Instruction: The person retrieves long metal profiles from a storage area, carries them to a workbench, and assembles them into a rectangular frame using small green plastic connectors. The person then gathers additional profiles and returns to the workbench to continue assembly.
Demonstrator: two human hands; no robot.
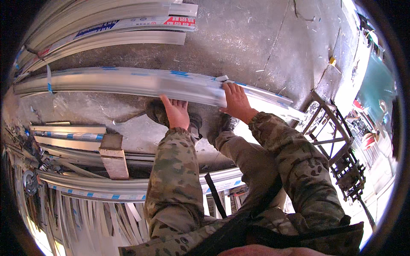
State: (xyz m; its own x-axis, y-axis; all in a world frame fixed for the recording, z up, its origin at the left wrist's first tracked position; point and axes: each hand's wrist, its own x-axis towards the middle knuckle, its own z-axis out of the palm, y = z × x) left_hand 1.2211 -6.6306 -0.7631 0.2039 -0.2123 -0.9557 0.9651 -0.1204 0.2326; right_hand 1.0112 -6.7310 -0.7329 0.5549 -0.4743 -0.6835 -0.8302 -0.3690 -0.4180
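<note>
A long bundle of silvery metal profiles [128, 81], partly wrapped in film with blue marks, runs across in front of me, slightly above the floor or resting on it; I cannot tell which. My left hand [176, 113] grips its near edge, with the fingertips partly hidden beneath and the thumb up. Farther right, my right hand [237, 100] has its fingers over the top and its thumb at the near side. A small pale scrap [221, 78] lies at the far edge beside the right fingers. A blue-white strap [49, 79] hangs around the bundle's left part.
More profile stacks [141, 38] lie at the far left. Nearer left, a wooden block [114, 160] stands by shorter profiles [72, 138] and a long film-wrapped length [98, 194]. A dark metal frame [329, 128] stands on the right. My boots [194, 123] are beneath the bundle.
</note>
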